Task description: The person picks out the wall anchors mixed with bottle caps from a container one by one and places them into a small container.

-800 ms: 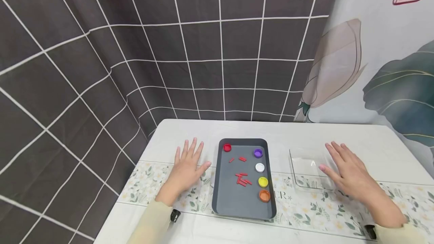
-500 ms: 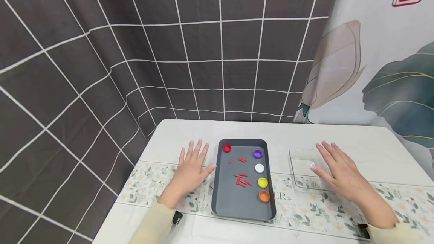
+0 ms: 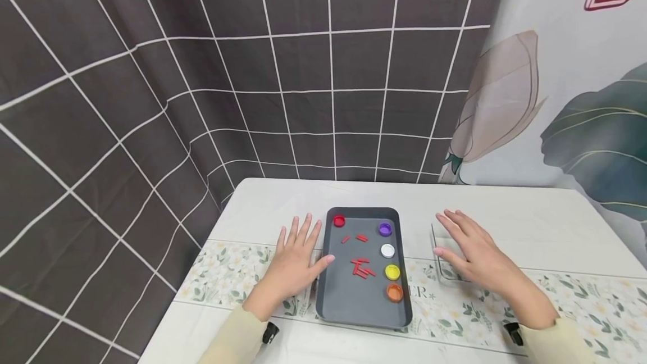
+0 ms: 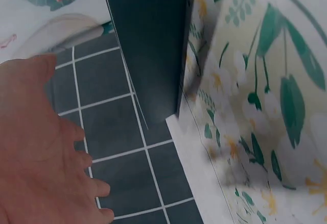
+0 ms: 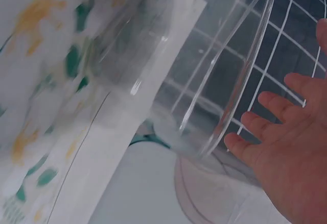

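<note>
My left hand (image 3: 290,265) hovers beside the left edge of a dark grey tray (image 3: 338,302), fingers spread and straight, with the thumb at the rim. Seen from the left wrist, that hand (image 4: 41,147) holds nothing. My right hand (image 3: 477,257) is over a clear plastic box (image 3: 445,270), hiding most of it from the head camera; its fingers are extended and hold nothing. The right wrist view shows the box wall (image 5: 209,76) close to the fingertips; whether they touch, I cannot tell. Several short red sticks (image 3: 361,270) lie loose in the tray.
Inside the tray sit small round cups: red (image 3: 338,221) at the far left, then purple (image 3: 384,230), white (image 3: 387,250), yellow (image 3: 392,272) and orange (image 3: 394,292) down the right side. A white tablecloth (image 3: 515,206) with a floral band covers the table. Dark gridded curtain (image 3: 303,111) stands behind.
Both hands have moved: the left one rightward to the tray's edge, the right one leftward across the clear box. The tray and its contents have stayed put.
</note>
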`<state>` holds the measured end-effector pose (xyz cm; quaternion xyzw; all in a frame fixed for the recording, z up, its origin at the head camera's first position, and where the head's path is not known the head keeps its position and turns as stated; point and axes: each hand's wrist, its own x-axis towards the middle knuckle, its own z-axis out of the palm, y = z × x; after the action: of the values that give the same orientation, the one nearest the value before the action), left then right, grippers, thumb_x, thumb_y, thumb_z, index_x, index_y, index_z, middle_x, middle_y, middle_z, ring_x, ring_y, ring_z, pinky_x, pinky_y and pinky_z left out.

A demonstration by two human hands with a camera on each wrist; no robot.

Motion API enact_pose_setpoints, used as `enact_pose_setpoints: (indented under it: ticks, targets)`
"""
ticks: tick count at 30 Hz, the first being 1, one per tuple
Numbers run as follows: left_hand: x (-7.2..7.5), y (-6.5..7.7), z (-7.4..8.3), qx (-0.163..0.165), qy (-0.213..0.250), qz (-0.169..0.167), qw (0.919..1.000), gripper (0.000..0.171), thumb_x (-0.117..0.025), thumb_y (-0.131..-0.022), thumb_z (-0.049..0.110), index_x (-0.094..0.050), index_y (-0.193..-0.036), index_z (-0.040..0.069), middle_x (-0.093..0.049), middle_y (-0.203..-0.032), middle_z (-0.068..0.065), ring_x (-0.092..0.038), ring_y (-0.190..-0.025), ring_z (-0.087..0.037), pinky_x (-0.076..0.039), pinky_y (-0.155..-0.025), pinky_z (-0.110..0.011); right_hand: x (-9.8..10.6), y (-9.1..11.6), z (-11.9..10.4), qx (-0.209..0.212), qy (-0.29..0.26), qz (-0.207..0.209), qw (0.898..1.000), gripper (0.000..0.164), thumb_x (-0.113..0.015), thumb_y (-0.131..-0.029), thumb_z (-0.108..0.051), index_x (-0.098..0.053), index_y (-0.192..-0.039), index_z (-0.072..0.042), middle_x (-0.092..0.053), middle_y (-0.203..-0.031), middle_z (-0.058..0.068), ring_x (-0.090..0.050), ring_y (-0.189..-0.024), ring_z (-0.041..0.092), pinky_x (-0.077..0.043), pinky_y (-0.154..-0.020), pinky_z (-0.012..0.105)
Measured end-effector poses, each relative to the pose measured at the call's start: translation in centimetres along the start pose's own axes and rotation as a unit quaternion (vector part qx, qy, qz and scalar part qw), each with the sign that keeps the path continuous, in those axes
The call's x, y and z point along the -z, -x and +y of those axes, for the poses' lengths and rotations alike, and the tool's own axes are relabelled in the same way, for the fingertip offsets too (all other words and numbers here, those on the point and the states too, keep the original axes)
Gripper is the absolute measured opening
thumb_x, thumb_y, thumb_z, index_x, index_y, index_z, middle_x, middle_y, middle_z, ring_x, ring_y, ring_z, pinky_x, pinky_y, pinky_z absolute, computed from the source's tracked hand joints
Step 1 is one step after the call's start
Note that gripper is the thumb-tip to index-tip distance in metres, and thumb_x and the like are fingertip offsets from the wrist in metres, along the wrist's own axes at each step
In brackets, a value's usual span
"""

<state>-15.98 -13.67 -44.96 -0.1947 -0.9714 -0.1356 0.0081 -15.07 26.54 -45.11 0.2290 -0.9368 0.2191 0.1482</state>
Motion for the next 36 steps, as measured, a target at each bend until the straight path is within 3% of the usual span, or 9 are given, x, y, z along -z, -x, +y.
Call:
enact_pose_setpoints:
  ticks: [12, 24, 36]
  targets:
    - [-0.8, 1.0, 1.5, -0.012, 0.014, -0.016, 0.9997, 0.084, -0.042, -0.1, 0.065, -0.019, -0.164, 0.015, -0.005, -0.171, -0.01, 0.003, -0.156, -0.036, 0.0, -0.122, -0.062, -1.3, -2.2, -2.4, 0.028, -0.027, -0.041, 0.998, 0.065, -0.072, -0.095, -0.032, -0.047, -0.151, -0.009, -0.047, -0.147, 0.021, -0.041, -0.136, 0.045, -0.034, -0.106, 0.066]
    - [-2.3, 2.4, 2.4, -0.015, 0.028, -0.039, 0.9987, 0.083, -0.046, -0.101, 0.062, -0.024, -0.162, 0.011, -0.01, -0.17, -0.015, -0.003, -0.155, -0.042, -0.007, -0.12, -0.066, -3.1, -4.4, -3.8, 0.015, -0.071, -0.118, 0.99, 0.063, -0.068, -0.096, -0.046, -0.052, -0.15, -0.017, -0.053, -0.142, 0.015, -0.052, -0.129, 0.036, -0.047, -0.102, 0.056]
    - [-3.2, 3.2, 3.6, -0.015, 0.001, -0.068, 0.9976, 0.088, -0.043, -0.099, 0.068, -0.025, -0.162, 0.009, -0.013, -0.169, -0.016, -0.007, -0.154, -0.044, -0.01, -0.12, -0.065, -5.1, -6.9, -5.0, 0.093, -0.102, -0.185, 0.973, 0.052, -0.076, -0.091, -0.023, -0.062, -0.14, -0.013, -0.059, -0.133, 0.013, -0.057, -0.119, 0.031, -0.051, -0.096, 0.052]
